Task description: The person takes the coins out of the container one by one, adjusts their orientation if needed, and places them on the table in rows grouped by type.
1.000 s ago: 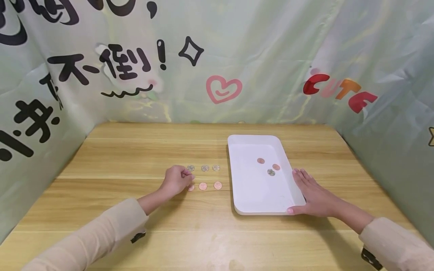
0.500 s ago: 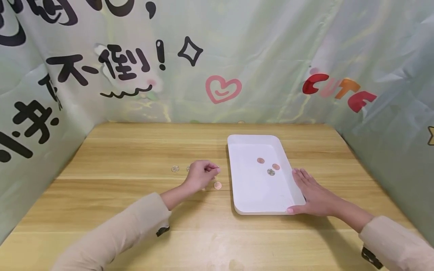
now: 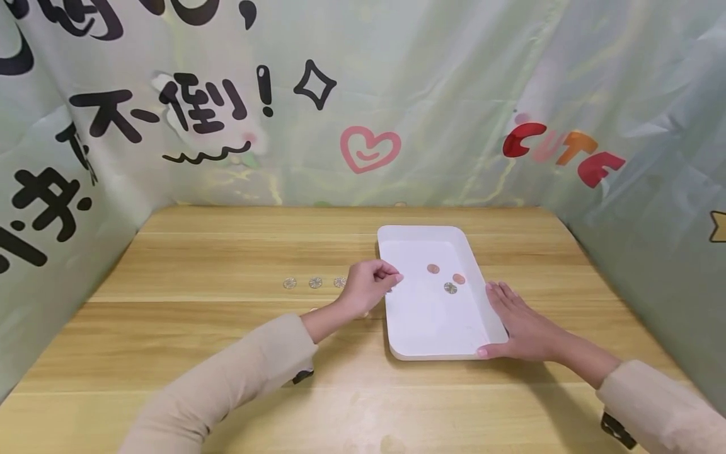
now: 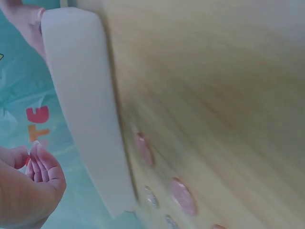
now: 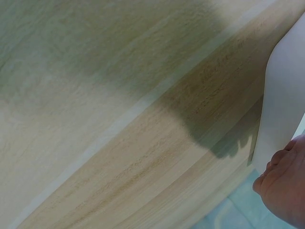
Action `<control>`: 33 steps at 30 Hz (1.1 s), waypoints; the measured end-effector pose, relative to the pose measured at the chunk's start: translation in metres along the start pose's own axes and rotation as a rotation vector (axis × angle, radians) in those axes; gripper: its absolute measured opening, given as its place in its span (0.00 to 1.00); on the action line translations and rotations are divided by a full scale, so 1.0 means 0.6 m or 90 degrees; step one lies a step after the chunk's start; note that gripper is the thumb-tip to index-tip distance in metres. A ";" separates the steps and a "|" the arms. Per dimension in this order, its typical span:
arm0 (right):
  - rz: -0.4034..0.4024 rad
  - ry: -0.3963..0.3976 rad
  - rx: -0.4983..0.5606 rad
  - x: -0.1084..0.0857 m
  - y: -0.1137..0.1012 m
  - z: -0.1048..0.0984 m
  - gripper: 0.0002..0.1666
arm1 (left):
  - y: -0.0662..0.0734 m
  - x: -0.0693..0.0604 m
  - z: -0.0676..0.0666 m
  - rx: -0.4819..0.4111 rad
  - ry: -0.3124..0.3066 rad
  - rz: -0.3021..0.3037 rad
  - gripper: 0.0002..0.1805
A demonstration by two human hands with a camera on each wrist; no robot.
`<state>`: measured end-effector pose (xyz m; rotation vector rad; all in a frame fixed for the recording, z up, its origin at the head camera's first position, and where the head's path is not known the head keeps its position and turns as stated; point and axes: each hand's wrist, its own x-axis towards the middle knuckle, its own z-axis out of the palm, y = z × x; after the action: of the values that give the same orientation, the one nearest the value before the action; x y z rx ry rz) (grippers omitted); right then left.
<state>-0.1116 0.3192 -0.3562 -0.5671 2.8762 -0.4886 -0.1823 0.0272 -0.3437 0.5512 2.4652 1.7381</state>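
Note:
A white tray (image 3: 420, 334) lies on the table with two copper-coloured coins (image 3: 433, 268) and one silver coin (image 3: 450, 288) in it. My left hand (image 3: 365, 291) is over the tray's left rim, thumb and fingertips pinched together on what appears to be a coin, almost wholly hidden. In the left wrist view, that hand (image 4: 35, 186) hovers near the white tray wall (image 4: 88, 105). My right hand (image 3: 524, 328) lies along the tray's right side, fingers straight, thumb at the near rim. The right wrist view catches part of this hand (image 5: 286, 183) against the tray (image 5: 283, 90).
Left of the tray, a row of silver coins (image 3: 315, 282) lies on the wooden table (image 3: 227, 265). Nearer me are copper-coloured coins (image 4: 183, 195), partly covered by my left arm in the head view. A printed cloth (image 3: 442, 94) hangs behind the table.
My left hand has moved right from beside the coin rows to above the tray's left rim. The right hand and the tray have stayed in place.

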 end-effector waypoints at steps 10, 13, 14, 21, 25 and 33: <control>0.002 -0.002 -0.004 -0.002 0.003 -0.002 0.69 | 0.036 0.033 0.027 -0.033 0.009 0.025 0.08; -0.001 -0.001 -0.003 -0.002 0.004 -0.001 0.69 | 0.046 0.046 0.039 -0.027 0.021 0.036 0.08; 0.000 -0.001 -0.001 -0.003 0.004 -0.001 0.69 | 0.050 0.050 0.042 -0.025 0.025 0.039 0.08; 0.005 0.000 0.002 -0.002 0.002 0.000 0.68 | 0.076 0.082 0.067 -0.025 0.059 0.044 0.07; 0.001 0.003 0.000 0.000 0.001 0.000 0.68 | 0.088 0.101 0.081 -0.040 0.066 0.035 0.07; -0.002 0.002 0.004 -0.001 0.001 0.001 0.68 | 0.085 0.140 0.122 -0.073 0.131 0.013 0.08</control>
<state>-0.1111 0.3196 -0.3567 -0.5712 2.8765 -0.4995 -0.2287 0.1358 -0.3106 0.4068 2.4750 2.0243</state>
